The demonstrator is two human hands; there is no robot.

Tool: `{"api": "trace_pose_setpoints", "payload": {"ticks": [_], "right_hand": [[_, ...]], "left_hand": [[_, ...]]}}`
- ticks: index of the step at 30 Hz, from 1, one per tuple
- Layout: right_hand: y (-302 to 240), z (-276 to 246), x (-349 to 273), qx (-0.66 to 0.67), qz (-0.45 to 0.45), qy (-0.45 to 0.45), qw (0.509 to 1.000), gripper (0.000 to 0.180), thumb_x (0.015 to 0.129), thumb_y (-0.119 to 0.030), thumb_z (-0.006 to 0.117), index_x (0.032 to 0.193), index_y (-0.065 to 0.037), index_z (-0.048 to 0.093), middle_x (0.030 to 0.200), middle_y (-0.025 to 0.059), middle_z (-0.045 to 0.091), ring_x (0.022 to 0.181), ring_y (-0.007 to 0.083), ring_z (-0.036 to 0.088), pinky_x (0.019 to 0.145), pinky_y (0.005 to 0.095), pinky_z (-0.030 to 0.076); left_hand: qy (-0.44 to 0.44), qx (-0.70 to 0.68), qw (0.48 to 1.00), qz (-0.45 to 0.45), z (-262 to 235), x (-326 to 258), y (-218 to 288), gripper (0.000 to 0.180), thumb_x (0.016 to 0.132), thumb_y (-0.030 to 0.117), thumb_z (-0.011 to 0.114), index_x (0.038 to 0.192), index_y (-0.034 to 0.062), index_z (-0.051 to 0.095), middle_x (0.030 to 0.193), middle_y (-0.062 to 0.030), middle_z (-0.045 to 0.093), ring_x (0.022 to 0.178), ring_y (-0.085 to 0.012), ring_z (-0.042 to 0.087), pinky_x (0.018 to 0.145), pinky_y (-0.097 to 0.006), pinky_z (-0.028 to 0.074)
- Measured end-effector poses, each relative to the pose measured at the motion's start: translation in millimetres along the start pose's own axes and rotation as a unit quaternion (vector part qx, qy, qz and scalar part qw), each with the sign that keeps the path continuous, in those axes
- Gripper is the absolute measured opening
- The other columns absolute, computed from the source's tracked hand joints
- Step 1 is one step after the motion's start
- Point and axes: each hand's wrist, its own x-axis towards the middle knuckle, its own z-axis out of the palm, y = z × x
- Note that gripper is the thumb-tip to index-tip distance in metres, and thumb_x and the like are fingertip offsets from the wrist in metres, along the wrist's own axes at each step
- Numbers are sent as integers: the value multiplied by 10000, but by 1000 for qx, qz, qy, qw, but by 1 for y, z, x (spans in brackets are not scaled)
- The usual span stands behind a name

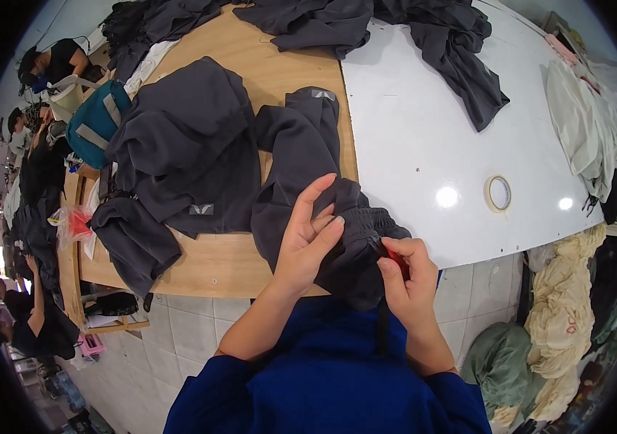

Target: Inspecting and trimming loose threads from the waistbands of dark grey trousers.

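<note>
Grey garment (pixel 301 155): on counter (pixel 200 262), long axis roughly 12 to 6 o'clock, lower end over near edge
Gathered band (pixel 366 223): between 2 hands, 11 o'clock from right grip, right hand nearer
Right hand (pixel 413 282): narrow grip, pinching small red item (pixel 398 263)
Left hand (pixel 304 246): index raised, thumb by band; can't tell if pinching
Room: most at 2 o'clock, toward tape roll (pixel 487 193); 2nd garment (pixel 185 137) crowds 10 o'clock

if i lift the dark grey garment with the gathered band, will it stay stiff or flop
The dark grey garment will probably flop: it lies in soft folds. Its gathered band may stretch, judging by the close puckers.
</note>
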Motion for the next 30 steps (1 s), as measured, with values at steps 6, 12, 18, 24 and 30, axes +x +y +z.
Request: {"api": "trace_pose_setpoints", "payload": {"ticks": [6,12,18,24,30], "right_hand": [[-6,3,4,-42,-34,17,998,181,806,-43,700,957,10,616,783,100,641,647,145,618,572,214,474],[-6,1,5,-82,-55,27,995,154,789,-25,712,914,12,631,747,99,636,587,128,581,520,202,441],[6,-4,-2,48,12,39,998,147,834,6,650,975,23,609,820,69,623,674,95,561,602,195,434],[20,-8,4,199,105,35,974,238,964,-118,480,1181,-23,455,830,-12,487,659,44,417,598,173,352],[44,-2,5,185,207,14,961,231,990,-169,450,1195,-61,458,813,5,491,576,26,375,516,169,301]], "left_hand": [[9,-29,999,13,13,-4,6,645,925,3,507,1475,83,180,1153,-55,565,1044,-64,531,1104,-311,228],[-8,32,999,41,4,-5,0,674,913,11,522,1480,89,165,922,12,615,887,-24,562,1137,-353,135],[15,37,999,32,5,-1,12,643,912,0,513,1469,64,197,933,34,603,876,-16,552,1141,-360,123],[19,-55,998,-36,-21,22,29,581,939,38,487,1464,116,252,1131,-40,565,1033,-62,527,935,-232,393],[-37,298,949,-92,-88,87,33,282,954,176,515,1215,72,535,1124,-24,582,1050,-99,529,917,-234,405]]}}
